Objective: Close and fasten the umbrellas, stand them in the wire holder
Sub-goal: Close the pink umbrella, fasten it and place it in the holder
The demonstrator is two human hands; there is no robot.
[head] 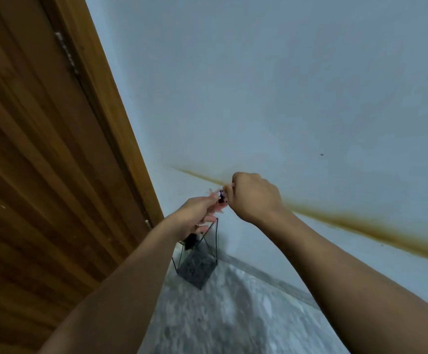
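Dim, flat, bluish light fills the view with no glare. The wall (284,85) shows soft shading. Motion blur smears the floor (220,315) and hands; wide-angle distortion bends the door (42,149).

Single head-worn wide-angle view, tilted and looking forward and down into a room corner, wooden door (36,154) at left, pale wall (271,80) ahead, mottled floor (233,315) below, both forearms reaching away, distant details blurred, possibly by motion.

No readable text, label, brand, number or sign shows on any surface here.
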